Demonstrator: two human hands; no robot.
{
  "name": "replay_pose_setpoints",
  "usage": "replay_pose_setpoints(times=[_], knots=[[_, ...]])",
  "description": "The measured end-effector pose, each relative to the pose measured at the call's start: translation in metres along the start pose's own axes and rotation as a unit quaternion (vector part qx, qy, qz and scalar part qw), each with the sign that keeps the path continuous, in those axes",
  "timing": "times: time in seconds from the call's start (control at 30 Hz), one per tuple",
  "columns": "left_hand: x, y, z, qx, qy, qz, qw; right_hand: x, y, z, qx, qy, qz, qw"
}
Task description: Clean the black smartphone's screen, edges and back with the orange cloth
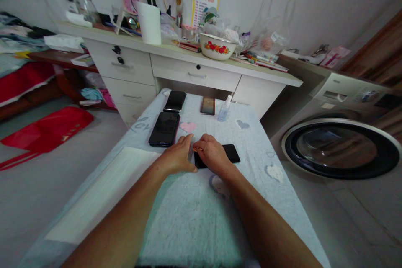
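Note:
A black smartphone (232,153) lies sideways on the cloth-covered table (188,217), its middle and part of its left end covered by my right hand (211,150). That hand's fingers are curled and pinched together over the phone's left part; what they hold, if anything, is too small to name. My left hand (179,155) rests at the phone's left end, thumb and fingers apart, the thumb at its near corner. Beyond my left hand lies a larger dark phone (164,129), with another black phone (175,101) behind it. A clear spray bottle (224,109) stands farther back.
A brown, pixelated rectangular item (207,105) lies beside the bottle. A pale strip (106,192) runs along the table's left side. White drawers (194,71) and a cluttered desktop with a floral bowl (218,47) stand behind. A washing machine (339,92) is at right, a red bag (50,127) at left.

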State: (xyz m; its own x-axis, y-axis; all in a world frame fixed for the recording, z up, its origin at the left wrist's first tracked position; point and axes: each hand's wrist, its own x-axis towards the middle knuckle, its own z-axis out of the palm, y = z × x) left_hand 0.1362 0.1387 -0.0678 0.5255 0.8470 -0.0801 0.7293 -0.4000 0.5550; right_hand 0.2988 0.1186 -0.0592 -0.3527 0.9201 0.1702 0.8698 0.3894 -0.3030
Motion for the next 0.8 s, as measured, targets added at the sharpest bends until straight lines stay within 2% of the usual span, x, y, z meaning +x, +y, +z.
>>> replay_pose_setpoints(times=[0.17, 0.4, 0.8], knots=[[0.000, 0.000, 0.000, -0.006, -0.002, -0.007, 1.000, 0.000, 0.001, 0.000, -0.005, 0.003, 0.020, 1.000], [-0.001, 0.001, -0.002, -0.010, -0.003, -0.004, 1.000, -0.011, -0.001, -0.009, 0.034, -0.044, -0.024, 0.998], [-0.001, -0.002, -0.004, -0.006, -0.016, 0.018, 1.000, -0.030, -0.001, -0.012, 0.065, -0.063, -0.073, 0.993]])
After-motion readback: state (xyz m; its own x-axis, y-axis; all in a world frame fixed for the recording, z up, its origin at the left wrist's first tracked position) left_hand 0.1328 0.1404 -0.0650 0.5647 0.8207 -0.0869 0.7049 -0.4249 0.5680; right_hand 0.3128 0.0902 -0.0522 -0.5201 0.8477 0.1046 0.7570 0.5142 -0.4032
